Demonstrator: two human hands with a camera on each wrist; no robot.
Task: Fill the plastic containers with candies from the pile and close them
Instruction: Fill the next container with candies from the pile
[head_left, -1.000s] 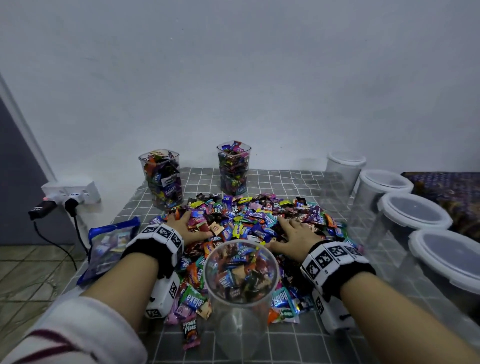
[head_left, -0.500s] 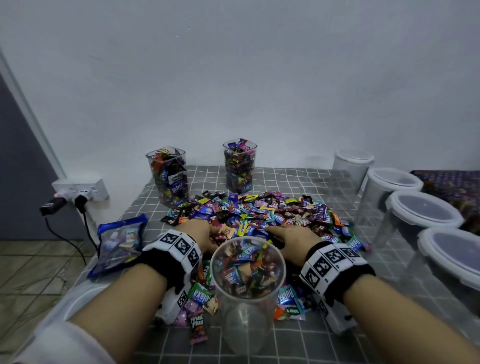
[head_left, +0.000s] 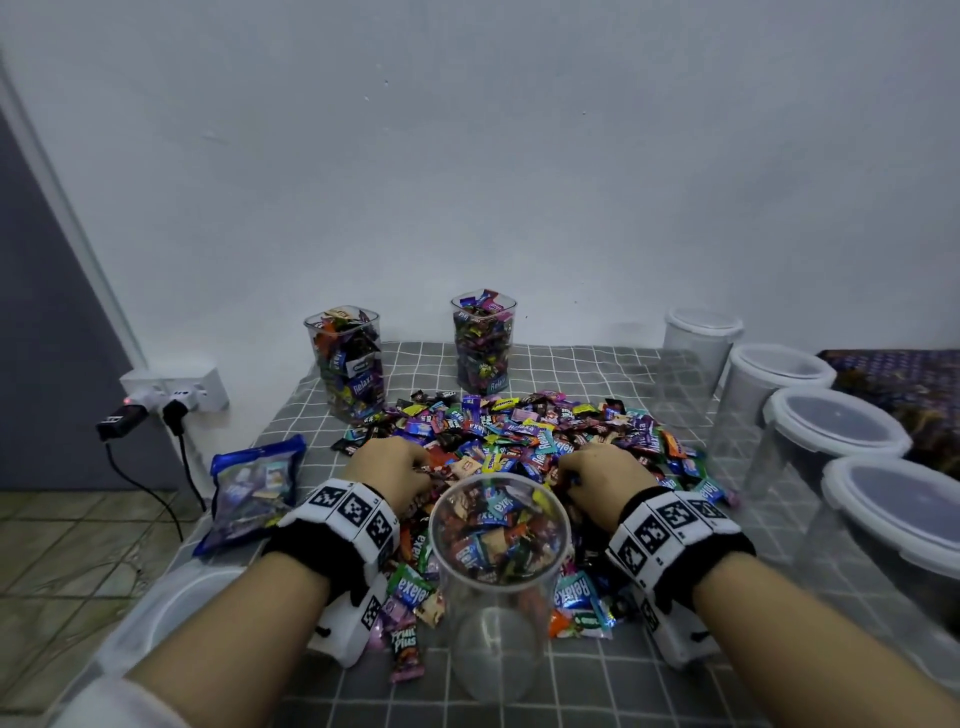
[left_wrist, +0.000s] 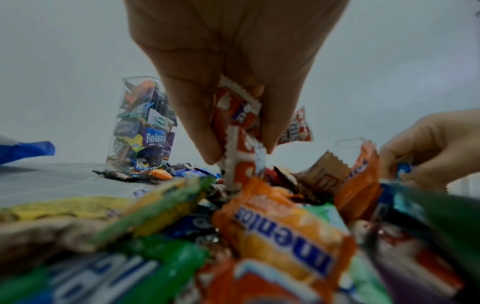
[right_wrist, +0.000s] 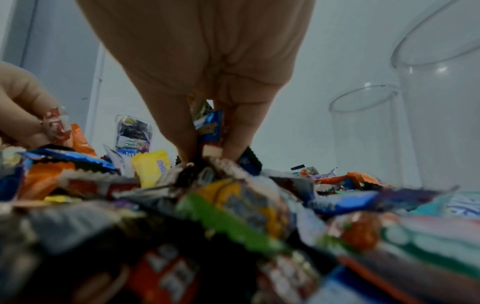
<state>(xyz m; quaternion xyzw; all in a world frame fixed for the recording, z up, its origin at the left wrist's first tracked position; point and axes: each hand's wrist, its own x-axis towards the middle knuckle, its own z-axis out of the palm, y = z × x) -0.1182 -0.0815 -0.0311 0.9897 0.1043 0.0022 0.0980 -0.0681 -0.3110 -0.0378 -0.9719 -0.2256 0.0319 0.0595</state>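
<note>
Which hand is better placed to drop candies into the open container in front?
Either: left hand and right hand both grip candies beside the open container, about equally close.

Relaxa: jar candy (left_wrist: 155, 138) | mentos: orange wrapper (left_wrist: 283, 232)

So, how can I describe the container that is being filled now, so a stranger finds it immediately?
Start from the candy pile on the grey checked tablecloth. At the pile's near edge, between the left hand and right hand, stands a round clear container. Unlike the lidded containers on the right, it is open and part-filled with candies.
</note>
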